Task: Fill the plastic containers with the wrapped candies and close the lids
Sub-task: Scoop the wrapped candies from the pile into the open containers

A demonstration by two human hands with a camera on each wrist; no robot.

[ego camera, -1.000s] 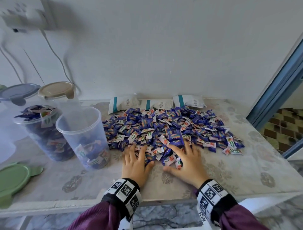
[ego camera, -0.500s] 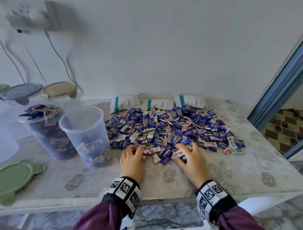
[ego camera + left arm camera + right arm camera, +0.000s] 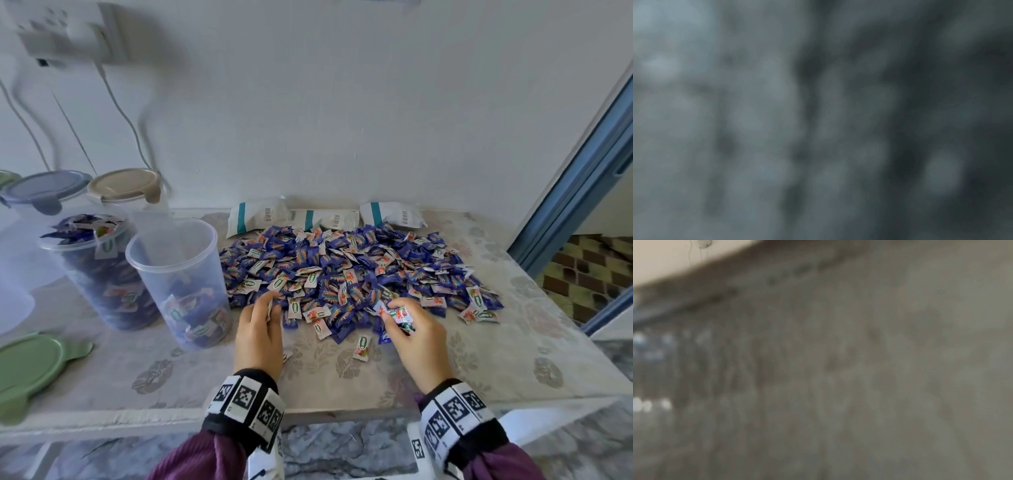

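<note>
A wide heap of blue and white wrapped candies (image 3: pixel 346 270) covers the middle of the table in the head view. My left hand (image 3: pixel 265 315) sits at the heap's near left edge, fingers curled around a few candies. My right hand (image 3: pixel 400 317) at the near right edge grips a small bunch of candies, several showing between its fingers. A clear plastic container (image 3: pixel 181 284) stands left of the heap, lidless and holding candies at its bottom. Behind it a second clear container (image 3: pixel 99 263) is heaped to the rim. Both wrist views are blurred and show nothing clear.
A green lid (image 3: pixel 30 370) lies flat at the near left. Two closed containers with a blue lid (image 3: pixel 44 188) and a beige lid (image 3: pixel 125 185) stand at the back left. Three white pouches (image 3: pixel 325 219) lie along the wall. The table's front edge (image 3: pixel 308 411) is near my wrists.
Both hands went from flat on the heap to curled, gathering candies and drawing back a little toward me. A few candies got pulled out onto the cloth in front.
</note>
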